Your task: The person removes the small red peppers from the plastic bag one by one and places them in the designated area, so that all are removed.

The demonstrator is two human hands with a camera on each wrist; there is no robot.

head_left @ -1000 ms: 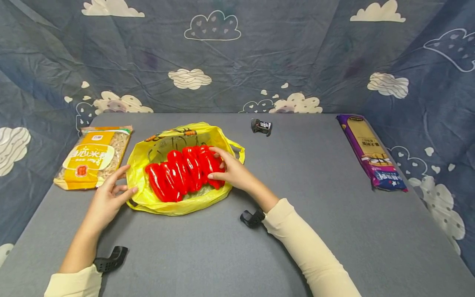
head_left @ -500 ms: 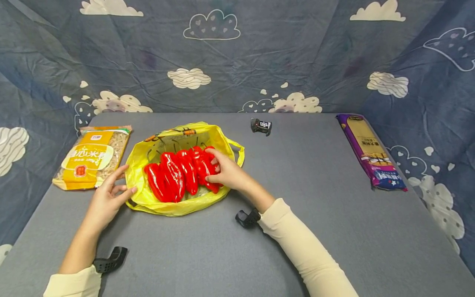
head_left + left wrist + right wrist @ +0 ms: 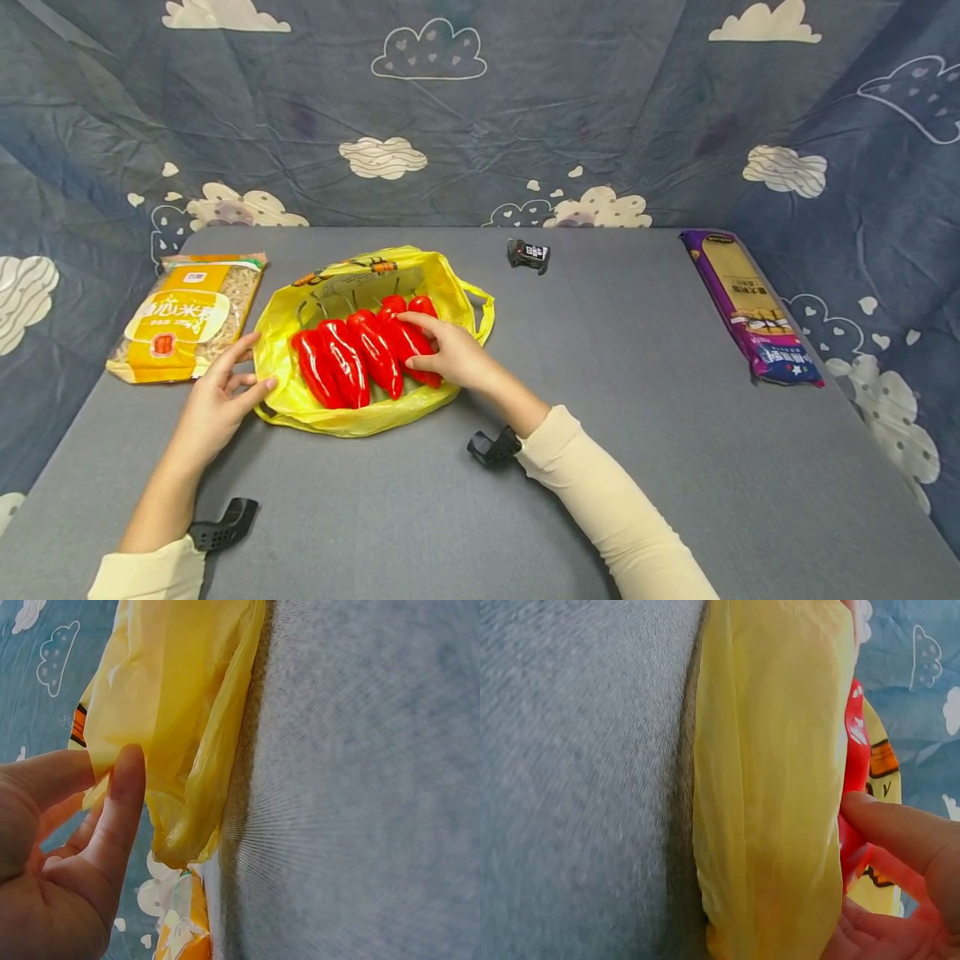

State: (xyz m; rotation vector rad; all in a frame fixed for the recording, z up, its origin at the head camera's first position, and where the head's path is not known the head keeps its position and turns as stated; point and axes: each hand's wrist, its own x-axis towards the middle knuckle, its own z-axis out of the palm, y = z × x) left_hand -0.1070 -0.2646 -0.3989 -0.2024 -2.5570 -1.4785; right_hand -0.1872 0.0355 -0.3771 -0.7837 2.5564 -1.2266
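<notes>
A yellow plastic bag (image 3: 367, 421) lies on the table with its mouth spread. Several glossy red peppers with thin dark stems lie side by side inside. My left hand (image 3: 217, 404) is at the bag's left edge; in the left wrist view the thumb and a finger pinch the yellow plastic. My right hand (image 3: 453, 354) reaches over the bag's right side and holds a red pepper (image 3: 408, 342) between thumb and fingers. The right wrist view shows the thumb against the red pepper (image 3: 857, 772) above the bag's wall; the fingertips' far side is hidden.
An orange and clear food packet (image 3: 180, 321) lies left of the bag. A small black wrapped item (image 3: 528, 256) sits near the back edge. A long purple packet (image 3: 750, 308) lies at the table's right. A cloud-patterned cloth (image 3: 600, 100) hangs behind.
My right hand has shifted slightly left with the red pepper it holds. The peppers have spread and turned, and one at the right shows separately. My left hand stays at the bag's edge.
</notes>
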